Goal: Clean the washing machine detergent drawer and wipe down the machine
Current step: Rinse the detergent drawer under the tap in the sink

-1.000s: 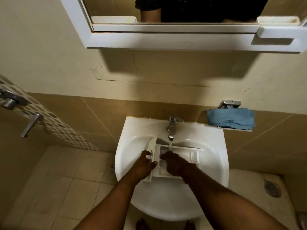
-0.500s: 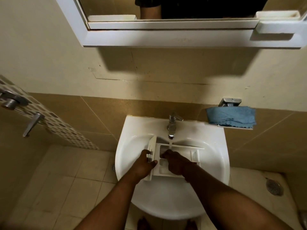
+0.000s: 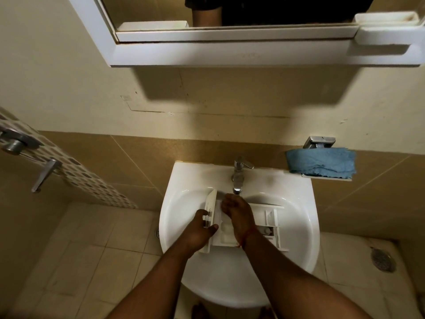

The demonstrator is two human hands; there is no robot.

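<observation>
The white detergent drawer (image 3: 268, 217) lies across the white sink (image 3: 296, 226), its front panel to the left. My left hand (image 3: 202, 229) grips that front panel from the left side. My right hand (image 3: 236, 210) rests inside the drawer's compartments directly under the chrome tap (image 3: 239, 176), fingers curled down against the plastic; whether it holds anything is hidden. A folded blue cloth (image 3: 320, 164) lies on a small wall shelf to the right of the tap.
A white-framed mirror with a ledge (image 3: 230, 51) hangs above the sink. Chrome fittings (image 3: 16, 143) stick out from the patterned wall at left. A floor drain (image 3: 383, 260) sits at right on the tiled floor.
My right hand has moved up inside the drawer toward the tap's spout. My left hand keeps its hold on the front panel.
</observation>
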